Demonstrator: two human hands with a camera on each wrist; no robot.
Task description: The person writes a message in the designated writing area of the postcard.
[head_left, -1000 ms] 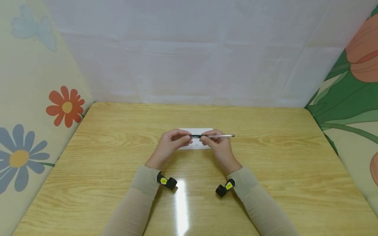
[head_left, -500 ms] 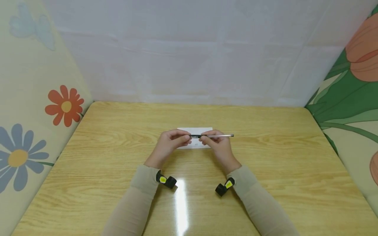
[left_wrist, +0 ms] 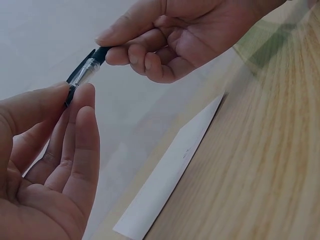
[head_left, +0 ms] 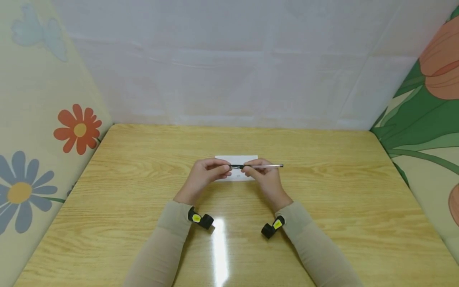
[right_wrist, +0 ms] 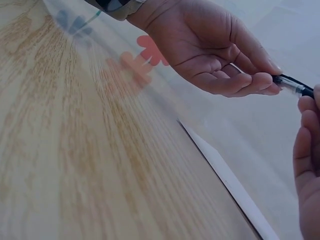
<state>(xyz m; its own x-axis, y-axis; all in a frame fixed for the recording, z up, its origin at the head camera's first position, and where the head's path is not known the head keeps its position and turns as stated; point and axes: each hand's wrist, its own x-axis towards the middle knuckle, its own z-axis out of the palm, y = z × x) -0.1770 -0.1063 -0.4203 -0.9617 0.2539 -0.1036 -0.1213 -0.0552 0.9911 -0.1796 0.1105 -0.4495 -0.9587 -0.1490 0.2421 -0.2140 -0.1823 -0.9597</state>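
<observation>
A pen (head_left: 270, 166) with a dark end and a slim light barrel lies level between my two hands, above a white sheet of paper (head_left: 236, 158). Its clear cap (left_wrist: 87, 71) has a black clip and sits at the pen's left end. My left hand (head_left: 204, 175) pinches the tip of the cap between thumb and fingers. On the other side, my right hand (head_left: 268, 176) pinches the dark part just beyond the cap, with the barrel sticking out to the right. Whether the cap is fully seated is hidden by the fingers.
The paper lies flat on a wood-grain table (head_left: 125, 223), with a small mark on it. A white cloth (head_left: 229, 71) hangs behind the table's far edge. Flower-patterned panels (head_left: 32, 119) stand on both sides. Each wrist carries a black camera band (head_left: 202, 219).
The left hand and pen have shifted very slightly left, and so has the background at the left. Both hands keep the same hold.
</observation>
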